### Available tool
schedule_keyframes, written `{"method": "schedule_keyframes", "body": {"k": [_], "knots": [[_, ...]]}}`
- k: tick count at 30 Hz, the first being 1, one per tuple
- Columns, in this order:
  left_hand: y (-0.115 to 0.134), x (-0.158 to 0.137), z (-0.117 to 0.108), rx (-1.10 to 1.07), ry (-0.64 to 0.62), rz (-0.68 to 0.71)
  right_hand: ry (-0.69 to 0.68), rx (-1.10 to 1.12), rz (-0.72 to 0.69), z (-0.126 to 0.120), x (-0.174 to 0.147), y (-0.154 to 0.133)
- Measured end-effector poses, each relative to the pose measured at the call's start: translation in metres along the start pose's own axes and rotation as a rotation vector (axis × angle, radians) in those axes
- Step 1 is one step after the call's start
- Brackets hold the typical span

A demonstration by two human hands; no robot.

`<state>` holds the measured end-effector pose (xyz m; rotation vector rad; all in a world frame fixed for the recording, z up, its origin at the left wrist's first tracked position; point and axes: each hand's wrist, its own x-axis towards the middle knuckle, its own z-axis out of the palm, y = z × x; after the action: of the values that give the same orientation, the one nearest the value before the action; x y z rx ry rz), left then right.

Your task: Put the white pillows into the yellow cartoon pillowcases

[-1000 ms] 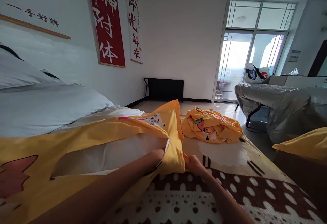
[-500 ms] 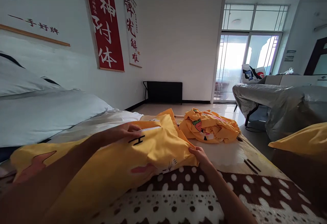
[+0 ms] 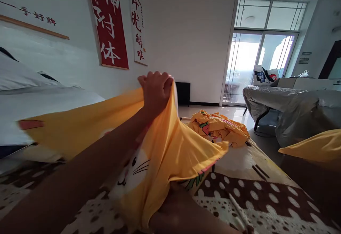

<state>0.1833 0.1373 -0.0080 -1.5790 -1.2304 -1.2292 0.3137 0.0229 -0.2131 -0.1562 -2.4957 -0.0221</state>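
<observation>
My left hand [image 3: 157, 90] is raised, its fingers closed on the edge of a yellow pillowcase [image 3: 183, 152] with a white rabbit face and whiskers printed on it. From that grip the cloth hangs in folds, and one side stretches out to the left. Lower down, my right hand [image 3: 177, 200] reaches under the cloth from the front. The fabric covers its fingers, so their shape and what they touch are hidden.
A crumpled yellow printed cloth [image 3: 221, 127] lies on the patterned blanket [image 3: 266, 195]. White pillows [image 3: 53, 106] rest at the left by the wall. More yellow cloth [image 3: 314, 148] is at the right edge. Beyond stands a plastic-covered table [image 3: 287, 99].
My left hand has lifted the pillowcase off the bed by its edge. My right hand has left the cloth's right corner and moved down and inward beneath it.
</observation>
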Motion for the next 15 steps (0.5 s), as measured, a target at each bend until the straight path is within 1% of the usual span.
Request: {"method": "schedule_keyframes", "body": {"k": [2,3,4,6,7,8,10,11,12,13,14,15], "knots": [[0.012,-0.003,0.004,-0.048,-0.047,0.05,-0.098,-0.091,0.04,0.006,0.001,0.002],[0.012,-0.008,0.006,-0.062,-0.1,0.076,-0.15,-0.126,0.065,0.01,0.001,0.004],[0.008,-0.015,0.008,-0.074,-0.179,0.11,-0.214,-0.152,0.088,0.015,0.001,0.005],[-0.007,-0.035,0.007,-0.1,-0.366,0.164,-0.324,-0.144,0.078,0.022,0.001,0.005],[-0.017,-0.049,0.004,-0.12,-0.454,0.17,-0.346,-0.115,0.074,0.025,0.001,0.004],[-0.028,-0.064,-0.003,-0.144,-0.492,0.135,-0.334,-0.069,0.079,0.028,0.001,0.004],[-0.049,-0.102,-0.025,-0.189,-0.535,0.011,-0.219,0.058,0.141,0.032,0.002,0.004],[-0.058,-0.123,-0.041,-0.214,-0.577,-0.09,-0.142,0.121,0.215,0.034,0.003,0.004],[-0.066,-0.146,-0.058,-0.241,-0.716,-0.214,-0.075,0.184,0.298,0.034,0.004,0.004],[-0.073,-0.169,-0.077,-0.265,-0.922,-0.353,-0.02,0.251,0.372,0.034,0.005,0.003],[-0.078,-0.193,-0.095,-0.324,-1.084,-0.49,0.02,0.318,0.436,0.032,0.007,0.001],[-0.081,-0.215,-0.112,-0.419,-1.119,-0.586,0.049,0.382,0.488,0.03,0.008,-0.002]]}}
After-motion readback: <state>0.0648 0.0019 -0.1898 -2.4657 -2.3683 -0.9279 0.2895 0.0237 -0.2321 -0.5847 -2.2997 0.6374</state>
